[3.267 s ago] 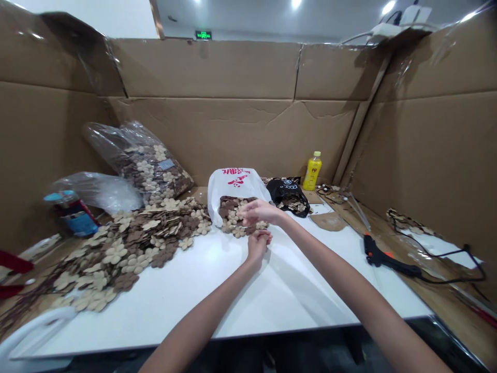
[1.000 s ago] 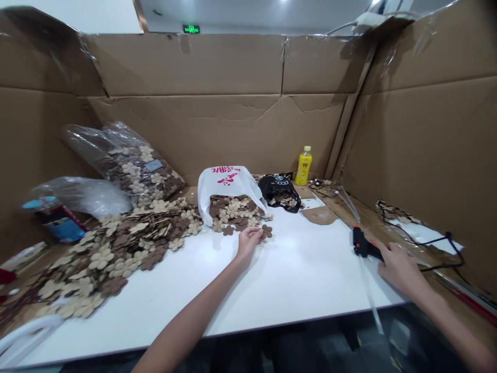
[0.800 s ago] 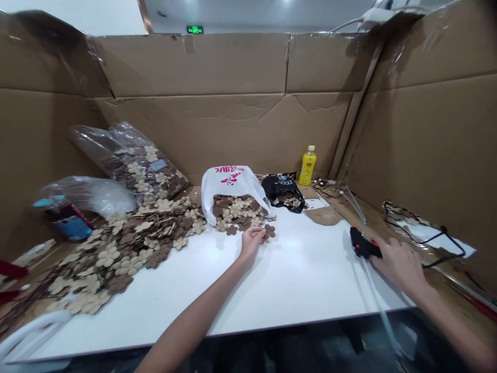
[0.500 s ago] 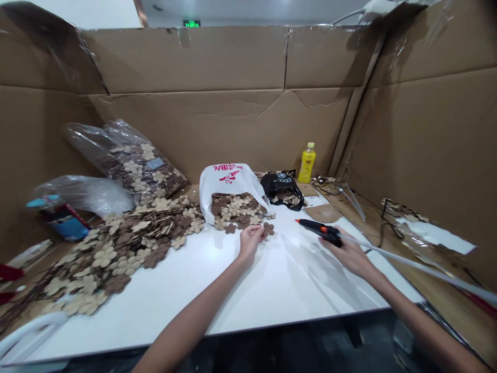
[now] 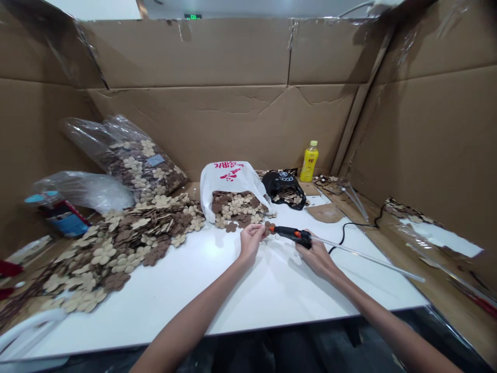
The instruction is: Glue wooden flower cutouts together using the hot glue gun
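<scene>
My left hand (image 5: 250,240) rests on the white table (image 5: 233,300) and pinches a small brown flower-shaped piece (image 5: 267,228) at its fingertips. My right hand (image 5: 316,255) grips a black and orange glue gun (image 5: 291,234). The gun's orange nozzle points left and sits right at the flower piece. A clear glue stick (image 5: 368,257) juts from the back of the gun to the right. Its black cord (image 5: 349,230) trails off to the right.
A large heap of beige and brown flower cutouts (image 5: 116,243) covers the left. A white plastic bag (image 5: 231,181) and a black bag (image 5: 282,186) hold more cutouts. Clear bags (image 5: 132,160) stand at the back left and a yellow bottle (image 5: 309,161) at the back. Cardboard walls (image 5: 427,140) enclose the table.
My right hand left the pile, took the glue gun from the right edge and brought it leftward until the nozzle reached the flower piece. My left hand lowered with the piece to the table.
</scene>
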{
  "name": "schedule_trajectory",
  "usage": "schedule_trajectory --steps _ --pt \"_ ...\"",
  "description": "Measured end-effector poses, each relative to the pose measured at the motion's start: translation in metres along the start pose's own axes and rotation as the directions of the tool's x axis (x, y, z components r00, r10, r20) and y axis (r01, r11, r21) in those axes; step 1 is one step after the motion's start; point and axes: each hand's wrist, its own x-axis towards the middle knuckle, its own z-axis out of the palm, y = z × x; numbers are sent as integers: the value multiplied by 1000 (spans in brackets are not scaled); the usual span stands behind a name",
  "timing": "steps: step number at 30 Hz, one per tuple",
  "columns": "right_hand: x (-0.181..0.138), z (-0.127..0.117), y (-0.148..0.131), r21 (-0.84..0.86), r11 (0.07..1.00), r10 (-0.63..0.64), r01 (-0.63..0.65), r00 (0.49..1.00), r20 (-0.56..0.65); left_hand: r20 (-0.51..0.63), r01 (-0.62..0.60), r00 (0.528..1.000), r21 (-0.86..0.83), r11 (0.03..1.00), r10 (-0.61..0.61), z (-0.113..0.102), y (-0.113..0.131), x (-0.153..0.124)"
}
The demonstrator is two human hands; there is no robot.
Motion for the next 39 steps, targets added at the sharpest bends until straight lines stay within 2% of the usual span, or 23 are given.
schedule_trajectory --steps 12,24,33,36,39 --pt "0 -1 -5 -10 998 69 -69 998 -11 -4 5 1000 28 1000 -5 2 6 -4" --pt "-2 -3 -6 4 1000 26 -26 1000 -6 -17 -4 1000 42 999 5 2 6 -4" --pt "-4 -3 -9 -31 999 12 -13 1000 -14 -24 -111 993 81 991 113 2 7 -4" --pt "-9 -11 -15 -52 999 -7 7 1000 -5 -31 -134 990 77 988 136 1 8 -3" --pt "-16 -32 -15 -142 987 -70 71 997 12 -49 -119 991 46 992 121 -1 6 -1"
